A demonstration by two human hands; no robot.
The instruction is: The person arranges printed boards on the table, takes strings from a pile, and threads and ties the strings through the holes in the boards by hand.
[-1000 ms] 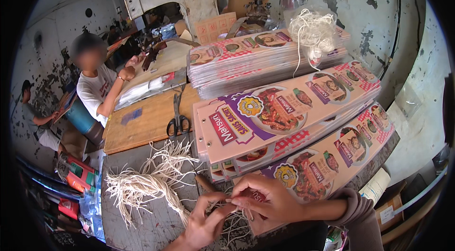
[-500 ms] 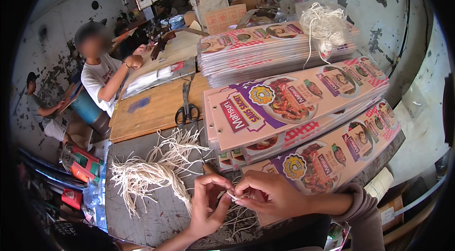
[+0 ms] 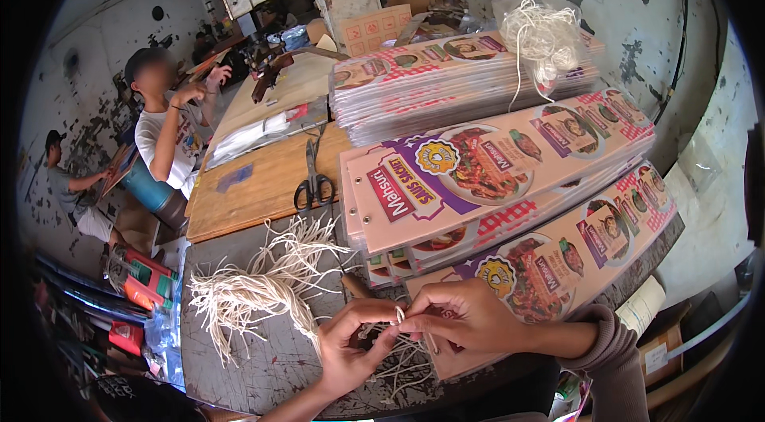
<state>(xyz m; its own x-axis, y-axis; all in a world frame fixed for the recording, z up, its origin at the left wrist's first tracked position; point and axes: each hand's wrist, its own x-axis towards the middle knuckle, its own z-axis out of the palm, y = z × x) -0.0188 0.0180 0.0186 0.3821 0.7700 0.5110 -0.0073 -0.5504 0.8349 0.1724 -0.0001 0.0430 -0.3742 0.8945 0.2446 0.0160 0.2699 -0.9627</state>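
Note:
Near the front edge of the table, my left hand [image 3: 351, 346] and my right hand [image 3: 470, 317] meet fingertip to fingertip. Both pinch a short white string [image 3: 400, 314], whose small loop sticks up between the fingers. Under my right hand lies a pink printed card panel [image 3: 526, 286], its near end partly covered. More loose strings hang or lie on the table below my hands. To the left is a thick bundle of cut white strings [image 3: 259, 294]. A tool with a wooden handle [image 3: 355, 286] lies just beyond my left hand.
Stacked printed panels [image 3: 494, 175] fill the right side, with another stack [image 3: 446, 87] behind. On that one sits a bag of white string [image 3: 543, 35]. Black scissors [image 3: 314, 183] rest on a wooden board [image 3: 263, 191]. A co-worker [image 3: 167, 127] sits across at the left.
My fingers have drawn together, and the string loop now points up between them. The co-worker has raised both hands off the far table.

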